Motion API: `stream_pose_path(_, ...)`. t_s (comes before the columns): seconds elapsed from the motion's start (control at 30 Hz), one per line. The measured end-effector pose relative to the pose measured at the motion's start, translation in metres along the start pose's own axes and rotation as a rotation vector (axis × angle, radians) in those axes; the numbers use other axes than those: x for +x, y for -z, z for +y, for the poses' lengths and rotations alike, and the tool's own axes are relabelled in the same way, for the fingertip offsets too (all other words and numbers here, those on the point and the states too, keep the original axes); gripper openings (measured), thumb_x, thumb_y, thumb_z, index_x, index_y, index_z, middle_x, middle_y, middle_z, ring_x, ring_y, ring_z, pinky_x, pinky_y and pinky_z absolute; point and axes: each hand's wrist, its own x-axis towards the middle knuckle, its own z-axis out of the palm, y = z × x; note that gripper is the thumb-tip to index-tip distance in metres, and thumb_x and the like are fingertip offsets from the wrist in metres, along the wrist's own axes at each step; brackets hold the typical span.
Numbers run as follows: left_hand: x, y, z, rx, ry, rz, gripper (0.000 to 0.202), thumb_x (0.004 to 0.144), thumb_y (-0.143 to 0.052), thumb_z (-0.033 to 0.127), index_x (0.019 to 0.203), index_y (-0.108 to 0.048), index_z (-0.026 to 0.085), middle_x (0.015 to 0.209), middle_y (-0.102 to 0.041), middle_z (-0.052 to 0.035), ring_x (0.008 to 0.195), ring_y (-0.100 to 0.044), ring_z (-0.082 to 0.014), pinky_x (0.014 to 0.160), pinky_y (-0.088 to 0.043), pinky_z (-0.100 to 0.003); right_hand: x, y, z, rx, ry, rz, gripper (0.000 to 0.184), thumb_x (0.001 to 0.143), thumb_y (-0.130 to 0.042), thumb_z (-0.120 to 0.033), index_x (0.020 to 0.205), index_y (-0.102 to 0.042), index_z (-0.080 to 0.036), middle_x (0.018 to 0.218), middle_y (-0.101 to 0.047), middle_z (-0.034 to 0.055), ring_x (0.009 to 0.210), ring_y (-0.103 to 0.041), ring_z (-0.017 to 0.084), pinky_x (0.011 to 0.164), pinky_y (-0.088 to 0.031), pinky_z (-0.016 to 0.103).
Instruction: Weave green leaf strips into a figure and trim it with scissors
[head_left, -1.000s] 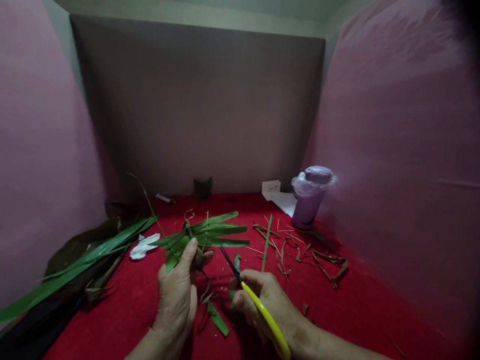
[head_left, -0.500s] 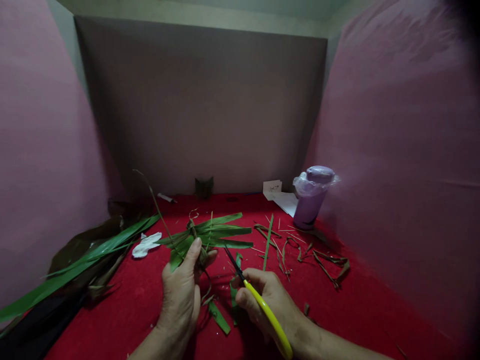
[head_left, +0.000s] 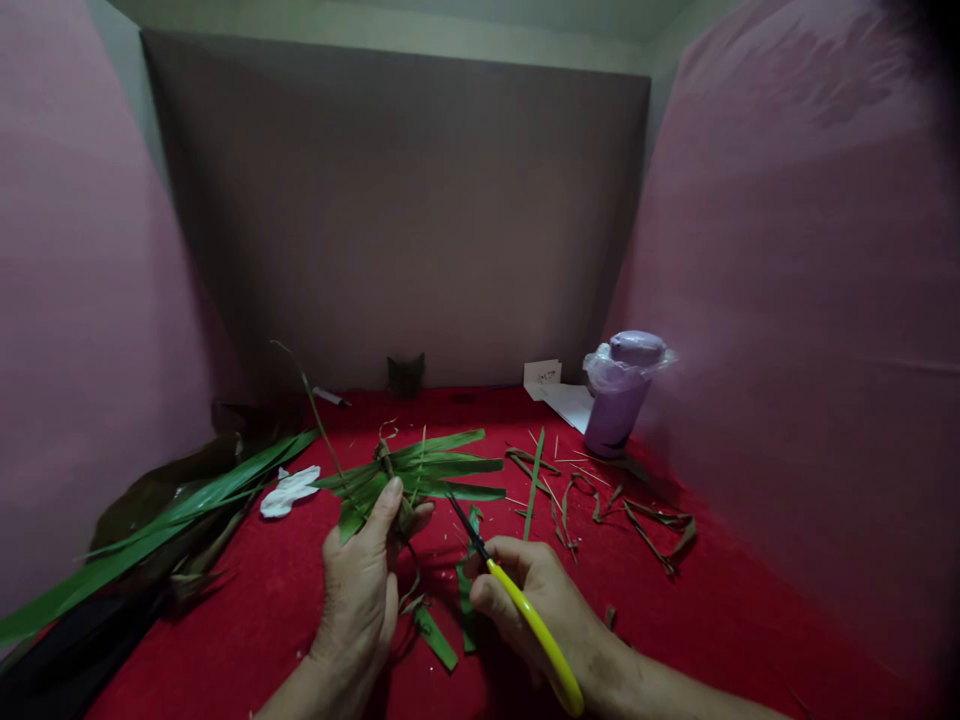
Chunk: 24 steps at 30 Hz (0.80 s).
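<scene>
Pinched between the thumb and fingers of my left hand (head_left: 360, 580) is a bundle of green leaf strips (head_left: 442, 465), bound with brown dried fibre. Several strips fan out to the right, and a thin stalk sticks up to the left. My right hand (head_left: 536, 600) grips scissors with yellow handles (head_left: 536, 630). Their dark blades point up and left, with the tip close to the lowest leaf strip; I cannot tell whether it touches. Below, a cut green leaf piece (head_left: 436, 637) lies on the red cloth, and another leaf piece (head_left: 466, 605) is partly behind my right hand.
Long green leaves (head_left: 187, 515) lie at left over dark material. A crumpled white tissue (head_left: 290, 491), a syringe (head_left: 330, 397) and a small dark green object (head_left: 406, 374) sit farther back. Dried strips (head_left: 585, 495) scatter at right, near a purple tumbler (head_left: 616, 410) and white paper (head_left: 570, 405).
The view has shifted very slightly. Both hands, the leaf bundle and the scissors hold nearly the same positions.
</scene>
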Motion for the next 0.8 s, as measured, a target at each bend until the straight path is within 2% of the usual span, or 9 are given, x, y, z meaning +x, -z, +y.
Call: stream_pose_path(0.8,0.0,-0.001,-0.001,0.0,0.024,0.003,0.015,0.063,-0.072,0.018,0.074,-0.063,0.014,0.065,-0.064,0.0027,0.057,-0.062,-0.0117,0.059,-0.058,-0.029,0.0009,-0.0018,0.0049,0.043,0.015,0.032,0.043,0.07,-0.063,-0.055,0.069,-0.051,-0.014,0.047,-0.036,-0.0082,0.039,-0.027,0.003,0.036,-0.02,0.016)
